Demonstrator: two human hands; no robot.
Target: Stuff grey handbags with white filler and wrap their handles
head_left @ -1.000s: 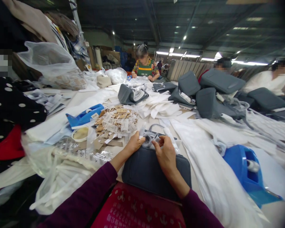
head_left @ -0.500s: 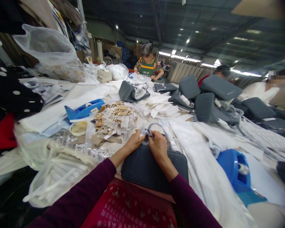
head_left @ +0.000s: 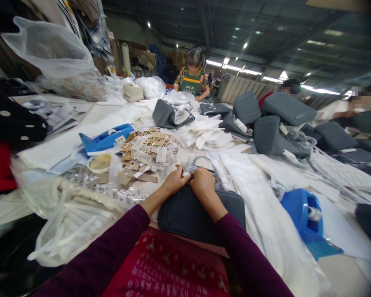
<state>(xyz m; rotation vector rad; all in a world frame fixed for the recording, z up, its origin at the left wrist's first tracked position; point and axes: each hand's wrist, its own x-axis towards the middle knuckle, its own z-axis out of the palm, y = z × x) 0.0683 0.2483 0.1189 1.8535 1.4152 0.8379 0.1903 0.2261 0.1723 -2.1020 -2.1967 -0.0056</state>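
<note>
A dark grey bag lies flat on the table right in front of me. My left hand and my right hand meet at its far edge. Both are closed on the bag's plastic-wrapped handle, fingers pinched together side by side. The grey handle loops up just beyond my knuckles, with crinkled clear wrap around it. My purple sleeves run back toward the camera over a red apron.
A pile of paper tags and a blue tape dispenser lie at left; another blue dispenser sits at right. White cloth covers and grey bags fill the table. Other people work at the far side.
My right hand slid left along the bag's edge and now touches my left hand. Both hands have closed tighter on the wrapped handle. The camera shifted slightly left.
</note>
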